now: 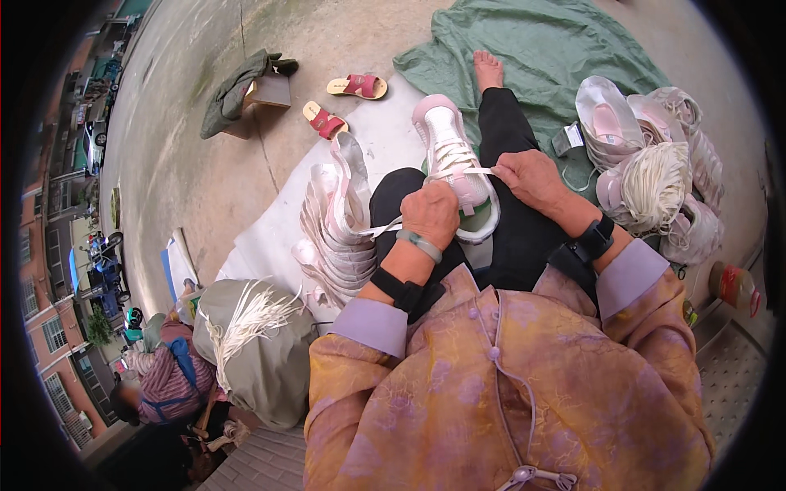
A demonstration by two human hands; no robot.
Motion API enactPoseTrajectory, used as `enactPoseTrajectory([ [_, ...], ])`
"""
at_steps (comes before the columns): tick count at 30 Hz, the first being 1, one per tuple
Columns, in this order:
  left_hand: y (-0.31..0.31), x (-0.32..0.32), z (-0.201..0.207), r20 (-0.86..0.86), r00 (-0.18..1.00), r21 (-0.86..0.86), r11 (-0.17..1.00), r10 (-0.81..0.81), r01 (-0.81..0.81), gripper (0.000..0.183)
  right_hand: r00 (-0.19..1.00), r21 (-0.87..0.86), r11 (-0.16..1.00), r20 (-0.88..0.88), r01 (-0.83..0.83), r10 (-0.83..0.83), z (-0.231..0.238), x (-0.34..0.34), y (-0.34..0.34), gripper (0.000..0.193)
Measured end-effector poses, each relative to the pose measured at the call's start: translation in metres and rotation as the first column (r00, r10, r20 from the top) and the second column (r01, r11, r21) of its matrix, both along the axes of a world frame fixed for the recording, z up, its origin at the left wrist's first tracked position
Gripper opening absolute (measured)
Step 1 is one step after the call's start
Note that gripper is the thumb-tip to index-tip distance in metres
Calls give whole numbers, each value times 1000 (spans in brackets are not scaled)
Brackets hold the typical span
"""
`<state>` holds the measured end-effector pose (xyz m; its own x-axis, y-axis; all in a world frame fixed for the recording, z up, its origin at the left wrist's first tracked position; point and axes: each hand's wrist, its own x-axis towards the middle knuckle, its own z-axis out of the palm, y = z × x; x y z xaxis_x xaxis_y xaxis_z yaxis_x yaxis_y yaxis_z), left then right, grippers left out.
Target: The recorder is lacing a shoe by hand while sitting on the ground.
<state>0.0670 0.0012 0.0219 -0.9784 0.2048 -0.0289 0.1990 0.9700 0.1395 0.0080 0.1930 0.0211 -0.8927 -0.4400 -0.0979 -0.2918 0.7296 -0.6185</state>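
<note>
A pink and white shoe upper point(449, 139) lies between my knees, its toe pointing away from me. White lacing crosses its front in several rows. My left hand point(430, 214) is closed at the near left side of the lacing, and a loose end of white shoelace point(383, 230) sticks out from it to the left. On the other side my right hand point(530, 182) pinches the lace, drawn out straight from the shoe. Part of the tongue and the shoe's opening is hidden behind my left hand.
Nested shoe uppers point(332, 237) stand left of my leg. More uppers and a bundle of white laces point(655, 184) lie at right on a green cloth point(524, 49). Loose laces point(254, 323) rest on a grey-covered object. Red sandals point(360, 86) and a small box point(268, 90) lie ahead. Another person point(172, 372) sits at left.
</note>
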Motion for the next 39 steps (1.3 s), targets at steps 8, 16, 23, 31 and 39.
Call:
enactPoseTrajectory([
  [8,-47,4,46,310,950,320,936,39,-143,17,960,-143,983,-270,-118,76,1,5,14,22],
  [16,-123,22,44,470,882,625,688,45,-368,10,878,23,973,-428,-228,216,-7,7,27,14],
  [23,-136,40,41,381,923,535,800,57,-270,11,867,88,981,-461,-171,192,-5,-4,76,11],
  [31,-226,62,55,375,870,-79,946,320,-314,9,847,140,990,-524,-15,87,-18,-5,182,9],
  [39,-63,20,30,-85,996,329,944,-4,32,37,931,261,962,-364,81,20,-30,9,215,13],
])
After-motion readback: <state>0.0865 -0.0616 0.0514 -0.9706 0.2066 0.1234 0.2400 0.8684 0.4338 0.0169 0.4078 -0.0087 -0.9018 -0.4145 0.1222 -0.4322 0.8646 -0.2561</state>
